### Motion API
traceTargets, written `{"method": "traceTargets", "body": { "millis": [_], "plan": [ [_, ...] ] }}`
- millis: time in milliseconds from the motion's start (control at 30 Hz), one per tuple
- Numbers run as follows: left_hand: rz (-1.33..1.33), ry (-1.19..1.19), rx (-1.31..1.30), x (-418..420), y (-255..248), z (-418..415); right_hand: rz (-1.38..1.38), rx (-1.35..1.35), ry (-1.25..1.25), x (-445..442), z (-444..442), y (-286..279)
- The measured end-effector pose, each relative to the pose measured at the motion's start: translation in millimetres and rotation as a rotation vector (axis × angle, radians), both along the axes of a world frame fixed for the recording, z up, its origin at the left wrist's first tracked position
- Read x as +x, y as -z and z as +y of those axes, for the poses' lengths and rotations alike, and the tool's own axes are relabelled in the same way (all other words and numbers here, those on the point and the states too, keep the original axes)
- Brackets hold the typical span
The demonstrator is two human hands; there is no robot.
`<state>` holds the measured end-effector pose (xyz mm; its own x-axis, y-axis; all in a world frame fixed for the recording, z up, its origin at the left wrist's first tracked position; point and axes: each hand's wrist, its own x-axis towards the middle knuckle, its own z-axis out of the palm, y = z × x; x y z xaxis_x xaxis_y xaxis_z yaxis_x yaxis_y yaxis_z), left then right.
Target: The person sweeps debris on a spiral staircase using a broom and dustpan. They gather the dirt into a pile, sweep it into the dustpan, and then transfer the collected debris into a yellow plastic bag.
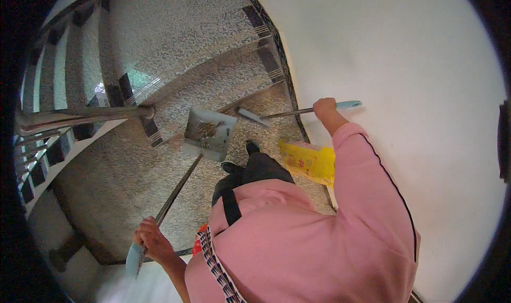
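My left hand (152, 239) grips the long handle of a pale dustpan (217, 155), near the light-blue grip at its end. The dustpan's pan is on the speckled floor in front of my feet, beside the bottom stair. A small heap of brownish debris (207, 129) lies inside it, and a row of comb teeth runs along its rear. In my right hand (325, 108) is the metal handle of a broom (285, 113), its light-blue end sticking out past my fist. The broom head (254, 117) is down at the floor, right of the dustpan and apart from it.
Speckled stone steps (191, 75) rise ahead, with dark bands at their ends. A metal handrail (88, 114) with balusters stands at the left. A white wall (379, 51) runs along the right. Close to it, a yellow printed bag (305, 161) sits by my right leg.
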<state>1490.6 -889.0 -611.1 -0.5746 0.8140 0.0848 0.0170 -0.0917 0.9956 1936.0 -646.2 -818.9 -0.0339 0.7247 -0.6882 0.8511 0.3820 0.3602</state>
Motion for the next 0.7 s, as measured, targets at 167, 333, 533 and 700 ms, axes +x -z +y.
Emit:
{"method": "traceTargets", "body": {
  "millis": [167,333,533,700],
  "plan": [
    [0.486,-0.093,-0.444,1,-1,4,0.193,0.28,-0.2,12,-8,8],
    [-0.054,-0.071,-0.106,19,-1,23,0.819,0.16,0.092,-50,-46,4],
    [-0.07,0.148,0.138,-27,-21,-9,0.935,-0.017,0.343,-102,-138,-36],
    [-0.24,0.266,0.053,-36,43,42,0.872,-0.026,0.269,-125,-186,-18]
  ]
}}
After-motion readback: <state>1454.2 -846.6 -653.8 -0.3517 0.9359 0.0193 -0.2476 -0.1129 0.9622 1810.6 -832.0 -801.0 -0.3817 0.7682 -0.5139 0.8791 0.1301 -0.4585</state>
